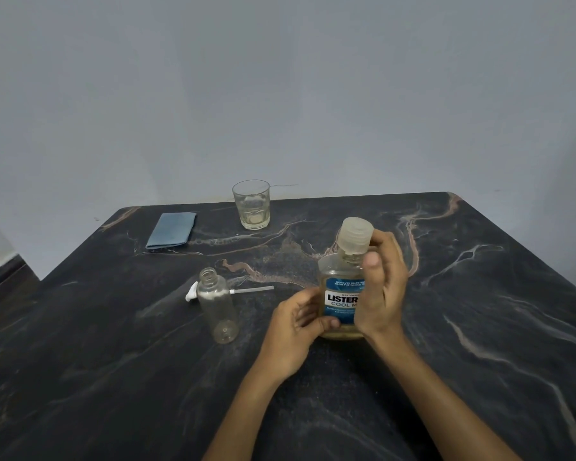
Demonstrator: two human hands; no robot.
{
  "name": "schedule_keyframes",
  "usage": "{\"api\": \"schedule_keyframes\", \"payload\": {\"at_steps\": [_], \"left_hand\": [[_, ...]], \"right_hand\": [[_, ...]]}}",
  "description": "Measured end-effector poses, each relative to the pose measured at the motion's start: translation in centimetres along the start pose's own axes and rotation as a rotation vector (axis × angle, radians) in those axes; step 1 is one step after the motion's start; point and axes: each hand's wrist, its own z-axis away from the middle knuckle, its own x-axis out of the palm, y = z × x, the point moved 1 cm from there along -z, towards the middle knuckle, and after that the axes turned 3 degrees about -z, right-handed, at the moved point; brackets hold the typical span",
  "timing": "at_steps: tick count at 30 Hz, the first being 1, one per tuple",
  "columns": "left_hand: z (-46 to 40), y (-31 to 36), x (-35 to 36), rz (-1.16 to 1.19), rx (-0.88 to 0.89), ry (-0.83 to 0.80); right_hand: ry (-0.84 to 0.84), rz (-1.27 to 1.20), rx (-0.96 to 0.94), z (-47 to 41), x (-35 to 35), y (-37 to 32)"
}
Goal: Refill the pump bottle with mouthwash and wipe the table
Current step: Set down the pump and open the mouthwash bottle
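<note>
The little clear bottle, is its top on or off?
Off. The little clear bottle stands upright with a bare open neck, and its white pump lies behind it on the table.

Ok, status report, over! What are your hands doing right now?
Left hand grips mouthwash bottle low; right hand holds its cap. Pump bottle open, empty-looking, pump head lying behind. Nothing between bottles.

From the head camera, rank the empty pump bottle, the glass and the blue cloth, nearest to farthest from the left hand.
Measured from the left hand:
1. Empty pump bottle, just to its left.
2. Glass, at the table's far edge.
3. Blue cloth, far left.
</note>
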Motion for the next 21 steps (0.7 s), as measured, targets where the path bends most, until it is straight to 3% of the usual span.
{"api": "schedule_keyframes", "payload": {"at_steps": [21], "left_hand": [[-0.01, -0.14, -0.06, -0.008, -0.003, 0.004]], "right_hand": [[-0.031, -0.031, 0.102, -0.61, -0.30, -1.08]]}}
